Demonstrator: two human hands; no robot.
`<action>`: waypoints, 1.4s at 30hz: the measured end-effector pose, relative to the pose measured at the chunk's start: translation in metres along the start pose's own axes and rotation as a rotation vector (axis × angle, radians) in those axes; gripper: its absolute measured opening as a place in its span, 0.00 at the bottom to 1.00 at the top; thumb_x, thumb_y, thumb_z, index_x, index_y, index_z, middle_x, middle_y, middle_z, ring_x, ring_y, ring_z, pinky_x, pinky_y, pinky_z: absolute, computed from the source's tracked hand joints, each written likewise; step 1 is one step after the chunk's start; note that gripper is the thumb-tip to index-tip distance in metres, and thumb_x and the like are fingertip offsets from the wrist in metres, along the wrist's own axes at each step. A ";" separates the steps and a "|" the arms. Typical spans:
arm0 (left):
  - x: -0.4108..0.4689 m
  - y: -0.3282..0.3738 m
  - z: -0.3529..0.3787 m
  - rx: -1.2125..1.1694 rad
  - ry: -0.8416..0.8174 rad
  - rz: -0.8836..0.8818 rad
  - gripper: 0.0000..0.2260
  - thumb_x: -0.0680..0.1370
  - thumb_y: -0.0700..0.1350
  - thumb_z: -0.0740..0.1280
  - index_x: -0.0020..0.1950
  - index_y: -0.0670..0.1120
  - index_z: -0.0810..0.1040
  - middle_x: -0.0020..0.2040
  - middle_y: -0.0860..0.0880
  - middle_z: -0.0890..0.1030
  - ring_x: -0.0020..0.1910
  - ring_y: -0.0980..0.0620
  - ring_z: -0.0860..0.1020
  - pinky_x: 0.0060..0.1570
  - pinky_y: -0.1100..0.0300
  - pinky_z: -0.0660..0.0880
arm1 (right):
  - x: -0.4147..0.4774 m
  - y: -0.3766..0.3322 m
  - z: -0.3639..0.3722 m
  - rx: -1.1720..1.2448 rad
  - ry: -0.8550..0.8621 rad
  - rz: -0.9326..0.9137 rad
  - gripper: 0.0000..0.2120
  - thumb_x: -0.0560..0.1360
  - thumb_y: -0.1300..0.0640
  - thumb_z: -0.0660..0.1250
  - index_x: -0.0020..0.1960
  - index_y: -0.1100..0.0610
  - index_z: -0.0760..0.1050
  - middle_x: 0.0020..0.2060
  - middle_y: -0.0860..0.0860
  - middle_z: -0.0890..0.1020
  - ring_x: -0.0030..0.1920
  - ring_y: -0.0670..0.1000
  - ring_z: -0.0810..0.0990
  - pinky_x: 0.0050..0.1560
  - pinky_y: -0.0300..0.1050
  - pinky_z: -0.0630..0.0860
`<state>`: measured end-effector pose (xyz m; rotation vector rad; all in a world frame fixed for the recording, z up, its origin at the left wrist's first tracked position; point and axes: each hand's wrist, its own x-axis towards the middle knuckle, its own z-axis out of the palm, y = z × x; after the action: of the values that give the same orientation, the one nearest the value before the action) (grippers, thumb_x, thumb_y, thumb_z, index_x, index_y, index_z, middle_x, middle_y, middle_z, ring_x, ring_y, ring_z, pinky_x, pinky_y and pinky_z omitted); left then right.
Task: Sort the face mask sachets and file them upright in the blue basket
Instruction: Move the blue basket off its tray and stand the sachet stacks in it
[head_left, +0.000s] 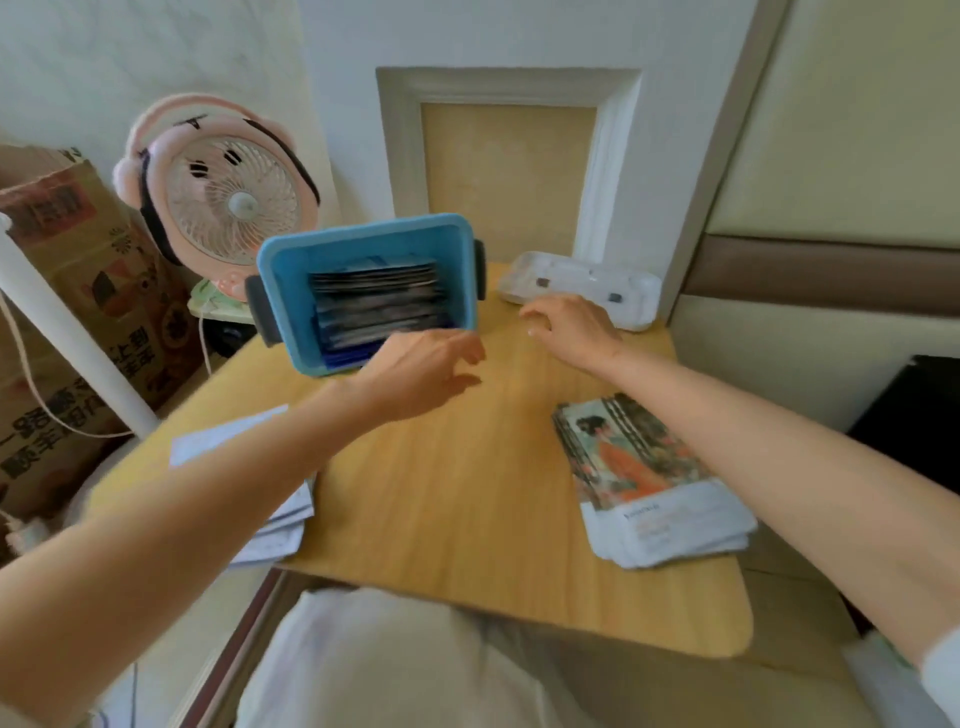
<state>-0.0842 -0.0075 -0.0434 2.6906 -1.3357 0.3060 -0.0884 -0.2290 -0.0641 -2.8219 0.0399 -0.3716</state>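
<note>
Both arms reach forward — left hand (423, 371) by the blue basket (291, 291), right hand (571, 325) beyond — fingers loose, holding nothing

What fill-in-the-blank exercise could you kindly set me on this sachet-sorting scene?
The basket holding the filed sachets is ___ in colour.
The fan beside the basket is ___.
The left hand and the right hand each hold ___.
The illustrated stack lies on the table under the ___ forearm.
Missing words: blue; pink; nothing; right.
</note>
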 end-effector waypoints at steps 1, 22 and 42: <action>0.000 0.017 0.005 -0.071 -0.086 -0.011 0.19 0.75 0.54 0.66 0.64 0.50 0.71 0.62 0.52 0.76 0.56 0.53 0.77 0.53 0.56 0.75 | -0.017 0.013 -0.002 0.022 -0.022 0.078 0.13 0.78 0.56 0.62 0.61 0.53 0.76 0.61 0.52 0.78 0.59 0.53 0.76 0.58 0.48 0.73; -0.040 0.144 0.080 -0.319 -0.220 -0.126 0.54 0.66 0.66 0.70 0.77 0.44 0.42 0.77 0.47 0.43 0.76 0.46 0.43 0.75 0.50 0.45 | -0.124 0.031 -0.041 0.768 -0.517 0.803 0.08 0.71 0.60 0.72 0.45 0.61 0.74 0.39 0.57 0.81 0.37 0.54 0.80 0.44 0.47 0.78; -0.079 0.016 0.040 -1.390 0.321 -0.791 0.16 0.70 0.35 0.72 0.56 0.41 0.76 0.48 0.45 0.83 0.47 0.48 0.81 0.44 0.57 0.78 | -0.073 -0.030 -0.044 0.611 -0.451 0.084 0.16 0.69 0.60 0.72 0.55 0.54 0.74 0.49 0.49 0.81 0.51 0.50 0.81 0.49 0.46 0.79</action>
<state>-0.1383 0.0357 -0.1005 1.5932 -0.0951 -0.2204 -0.1701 -0.2080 -0.0328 -2.2235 -0.0442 0.2438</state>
